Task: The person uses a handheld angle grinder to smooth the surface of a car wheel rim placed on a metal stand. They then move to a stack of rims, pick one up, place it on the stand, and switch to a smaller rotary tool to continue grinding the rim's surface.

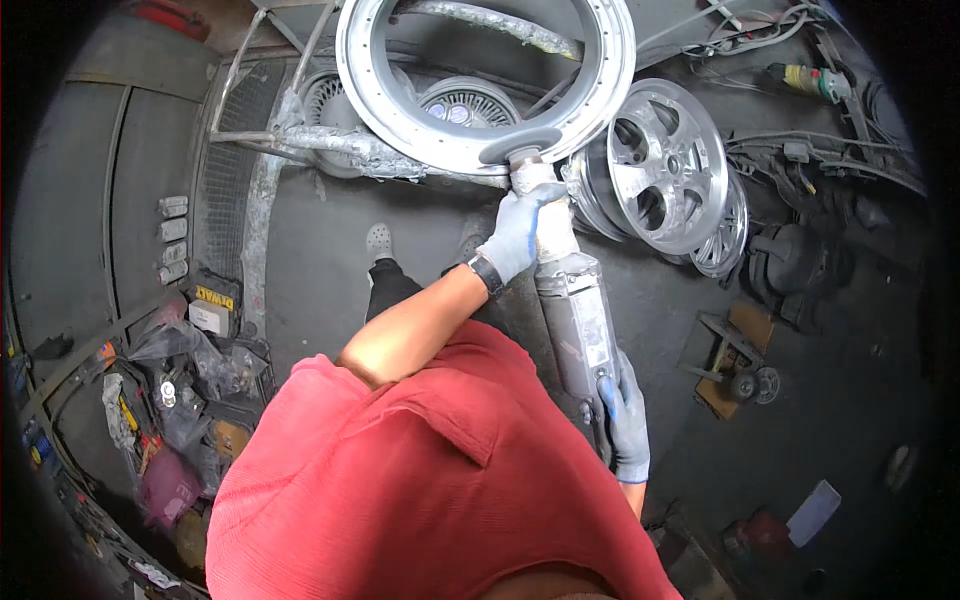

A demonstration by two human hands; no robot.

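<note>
Grey workshop floor (320, 240) is shown; nearer than the rim (398, 128), a grinder (580, 325) is grasped by left hand (518, 232) and right hand (628, 418); sanding seems underway, remaining extent unclear.

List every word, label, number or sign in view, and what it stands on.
Black-and-yellow box, at left: large dark lettering on yellow, legible; I won't copy the wording.
Power grinder, in the hands: small dark marks on its pale casing, too small to read.
White box: any print is too small to read.
</note>
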